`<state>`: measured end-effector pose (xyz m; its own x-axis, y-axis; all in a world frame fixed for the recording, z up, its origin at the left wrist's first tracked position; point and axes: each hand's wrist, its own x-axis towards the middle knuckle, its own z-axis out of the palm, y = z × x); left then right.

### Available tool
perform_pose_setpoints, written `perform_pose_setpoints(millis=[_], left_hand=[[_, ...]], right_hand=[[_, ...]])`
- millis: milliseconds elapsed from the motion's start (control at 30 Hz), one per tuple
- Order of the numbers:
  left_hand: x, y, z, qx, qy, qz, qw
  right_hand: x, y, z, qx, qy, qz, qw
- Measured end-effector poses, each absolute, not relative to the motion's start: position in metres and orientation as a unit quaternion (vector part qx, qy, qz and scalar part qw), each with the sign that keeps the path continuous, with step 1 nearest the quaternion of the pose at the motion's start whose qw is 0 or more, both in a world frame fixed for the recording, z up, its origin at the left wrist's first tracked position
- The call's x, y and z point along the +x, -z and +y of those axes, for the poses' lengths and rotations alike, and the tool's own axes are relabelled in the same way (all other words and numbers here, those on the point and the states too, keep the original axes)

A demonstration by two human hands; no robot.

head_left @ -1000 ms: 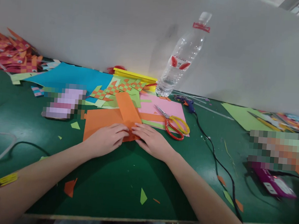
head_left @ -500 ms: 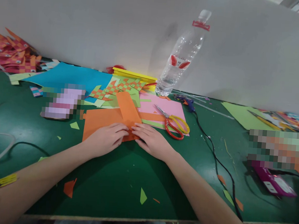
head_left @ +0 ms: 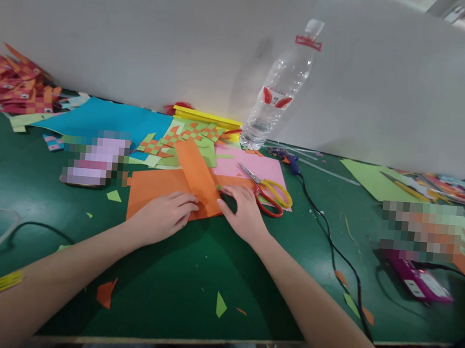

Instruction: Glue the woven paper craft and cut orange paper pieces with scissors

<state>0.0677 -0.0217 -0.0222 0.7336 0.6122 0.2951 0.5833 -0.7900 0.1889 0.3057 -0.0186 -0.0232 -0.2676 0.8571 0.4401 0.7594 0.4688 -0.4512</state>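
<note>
An orange paper sheet lies on the green table, with a folded flap standing up across its right part. My left hand rests flat on the sheet's near edge, fingers stretched toward the fold. My right hand lies flat just right of the flap, fingers extended, its fingertips beside the red and yellow scissors. Neither hand grips anything.
Behind the sheet lie pink paper, green-orange woven pieces, blue paper and a yellow box. A plastic bottle stands by the white wall. A glue gun trails a black cable. Paper scraps dot the table's front.
My right hand has slid right, off the fold's near end, toward the scissors. The orange flap now shows more fully. My left hand has stayed in place.
</note>
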Motion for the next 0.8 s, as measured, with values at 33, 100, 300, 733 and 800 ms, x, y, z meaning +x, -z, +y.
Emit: perform_pose_setpoints(millis=[33, 100, 300, 733, 800], left_hand=[[0.068, 0.022, -0.022, 0.929, -0.175, 0.322, 0.041], [0.068, 0.022, -0.022, 0.929, -0.180, 0.323, 0.037], [0.068, 0.025, -0.021, 0.929, -0.176, 0.326, 0.017], [0.078, 0.006, -0.034, 0.676, -0.430, 0.479, 0.359], [0.082, 0.007, -0.036, 0.656, -0.427, 0.457, 0.422]], right_hand=[[0.304, 0.023, -0.019, -0.513, -0.087, -0.786, 0.334], [0.299, 0.022, -0.020, -0.527, -0.129, -0.758, 0.362], [0.292, 0.020, -0.021, -0.562, -0.364, -0.646, 0.367], [0.271, 0.011, -0.041, -0.496, -0.510, -0.428, 0.557], [0.265, 0.014, -0.045, -0.494, -0.510, -0.429, 0.558]])
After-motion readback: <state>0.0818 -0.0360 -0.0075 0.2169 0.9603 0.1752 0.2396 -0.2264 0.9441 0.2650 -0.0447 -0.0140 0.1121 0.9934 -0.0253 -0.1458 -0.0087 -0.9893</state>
